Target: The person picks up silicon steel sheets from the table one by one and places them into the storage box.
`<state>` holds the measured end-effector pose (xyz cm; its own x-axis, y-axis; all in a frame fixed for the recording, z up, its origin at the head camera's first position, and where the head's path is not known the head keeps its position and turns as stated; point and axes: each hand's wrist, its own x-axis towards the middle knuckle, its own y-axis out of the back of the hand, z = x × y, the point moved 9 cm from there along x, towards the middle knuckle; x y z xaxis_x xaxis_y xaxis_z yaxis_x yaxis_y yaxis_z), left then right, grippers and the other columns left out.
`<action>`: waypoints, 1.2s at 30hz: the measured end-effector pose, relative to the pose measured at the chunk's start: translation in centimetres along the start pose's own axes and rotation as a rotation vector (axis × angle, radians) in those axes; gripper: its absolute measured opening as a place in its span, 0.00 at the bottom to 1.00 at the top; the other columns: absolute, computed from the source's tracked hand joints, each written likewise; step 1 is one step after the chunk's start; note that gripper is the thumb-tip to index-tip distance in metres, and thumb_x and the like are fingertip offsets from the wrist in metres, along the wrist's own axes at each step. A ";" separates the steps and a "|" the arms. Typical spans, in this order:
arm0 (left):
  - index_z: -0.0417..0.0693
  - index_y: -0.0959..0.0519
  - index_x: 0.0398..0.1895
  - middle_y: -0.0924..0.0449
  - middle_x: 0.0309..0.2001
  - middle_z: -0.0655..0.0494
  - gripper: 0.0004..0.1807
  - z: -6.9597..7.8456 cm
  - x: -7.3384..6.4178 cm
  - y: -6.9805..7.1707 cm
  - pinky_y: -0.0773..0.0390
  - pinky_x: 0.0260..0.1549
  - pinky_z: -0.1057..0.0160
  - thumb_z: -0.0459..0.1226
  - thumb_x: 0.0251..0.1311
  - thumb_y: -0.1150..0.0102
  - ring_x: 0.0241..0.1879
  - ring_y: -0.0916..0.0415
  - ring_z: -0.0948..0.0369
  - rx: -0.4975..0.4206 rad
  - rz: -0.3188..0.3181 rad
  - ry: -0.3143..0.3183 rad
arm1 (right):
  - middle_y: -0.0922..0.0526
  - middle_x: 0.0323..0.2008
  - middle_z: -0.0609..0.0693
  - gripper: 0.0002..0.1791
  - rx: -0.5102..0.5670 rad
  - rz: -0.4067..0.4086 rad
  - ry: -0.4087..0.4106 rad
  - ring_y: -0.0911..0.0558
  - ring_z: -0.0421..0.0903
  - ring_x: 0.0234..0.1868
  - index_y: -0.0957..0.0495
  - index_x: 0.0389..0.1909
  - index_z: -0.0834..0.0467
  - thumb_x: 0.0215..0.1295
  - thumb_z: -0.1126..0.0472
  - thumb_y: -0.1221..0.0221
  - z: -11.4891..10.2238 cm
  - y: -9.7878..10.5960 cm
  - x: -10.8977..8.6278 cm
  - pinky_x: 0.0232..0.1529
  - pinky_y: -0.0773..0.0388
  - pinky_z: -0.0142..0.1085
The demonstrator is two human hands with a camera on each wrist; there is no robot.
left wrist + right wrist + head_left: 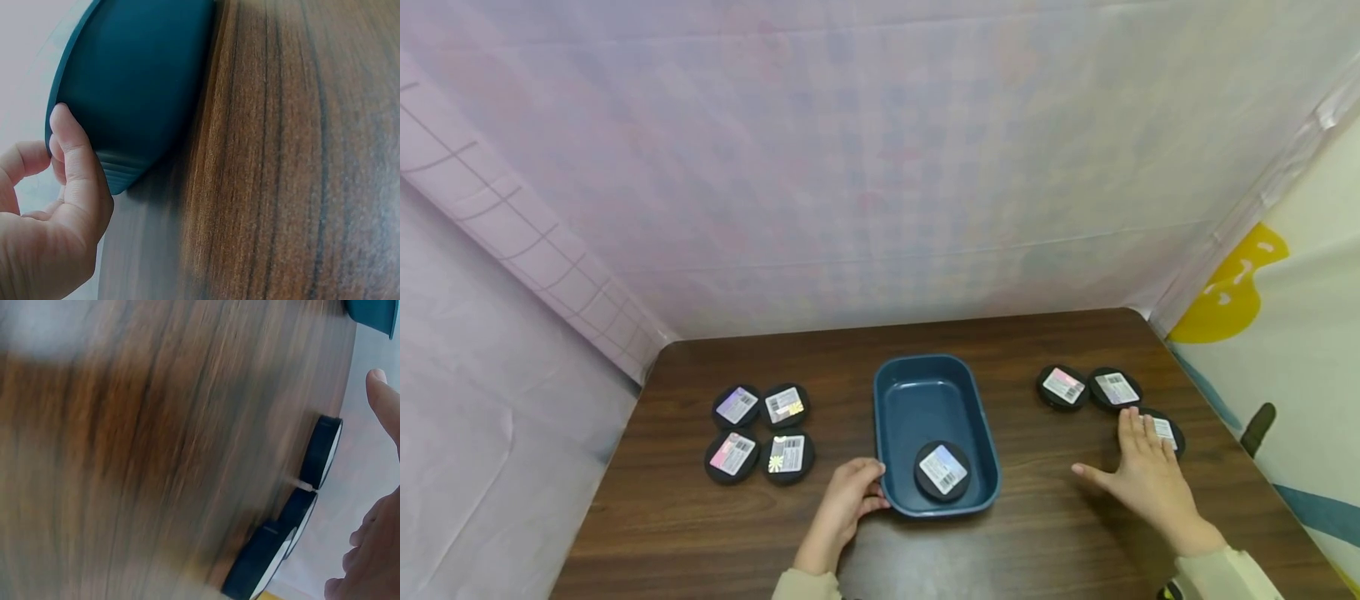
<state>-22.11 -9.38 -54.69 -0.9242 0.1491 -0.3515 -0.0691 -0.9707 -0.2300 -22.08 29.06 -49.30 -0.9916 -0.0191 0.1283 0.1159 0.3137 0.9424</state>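
My left hand pinches the near left rim of a dark blue tray; thumb and fingers grip that rim in the left wrist view too. Inside the tray, toward its near end, lies a round black tin with a white label. Over on the right, my right hand is spread with straight fingers and thumb apart, holding nothing. Its fingertips overlap a labelled black tin, partly hidden beneath them. Two more such tins, one with a pink-and-white label and another, sit just beyond.
Several labelled black tins stand in a two-by-two cluster left of the tray. The brown wooden table meets a pale patterned cloth at the back. A white cloth with a yellow print hangs along the right edge.
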 end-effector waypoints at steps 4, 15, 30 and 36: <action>0.28 0.31 0.40 0.32 0.22 0.55 0.13 0.2 -0.1 -0.1 0.23 0.20 0.69 0.33 0.58 0.51 0.21 0.31 0.64 0.001 0.001 -0.003 | 0.56 0.65 0.78 0.63 -0.002 0.012 -0.013 0.58 0.73 0.66 0.59 0.66 0.77 0.51 0.34 0.39 0.7 0.2 -0.1 0.62 0.62 0.67; 0.29 0.31 0.40 0.32 0.22 0.55 0.13 0.2 -0.2 -0.1 0.23 0.20 0.69 0.34 0.58 0.51 0.21 0.32 0.64 -0.011 0.003 -0.004 | 0.61 0.65 0.78 0.62 -0.014 0.010 -0.048 0.62 0.74 0.66 0.61 0.66 0.78 0.54 0.34 0.42 2.8 0.1 -0.3 0.62 0.67 0.67; 0.30 0.30 0.38 0.32 0.21 0.55 0.11 -0.2 0.1 0.0 0.22 0.21 0.68 0.33 0.59 0.51 0.21 0.31 0.64 -0.015 -0.002 0.004 | 0.65 0.64 0.79 0.63 -0.010 -0.039 -0.119 0.67 0.73 0.65 0.65 0.65 0.79 0.55 0.33 0.44 5.3 0.3 0.2 0.60 0.67 0.69; 0.29 0.30 0.39 0.32 0.21 0.55 0.12 0.0 0.0 0.0 0.22 0.21 0.68 0.33 0.58 0.51 0.21 0.31 0.64 -0.016 -0.004 0.002 | 0.66 0.64 0.79 0.62 0.001 -0.063 -0.131 0.67 0.74 0.65 0.65 0.65 0.79 0.56 0.33 0.45 6.2 0.5 0.7 0.59 0.66 0.70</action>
<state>-22.10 -9.34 -54.70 -0.9233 0.1537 -0.3519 -0.0671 -0.9669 -0.2462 -23.03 35.05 -50.70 -0.9960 0.0850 0.0278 0.0534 0.3163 0.9472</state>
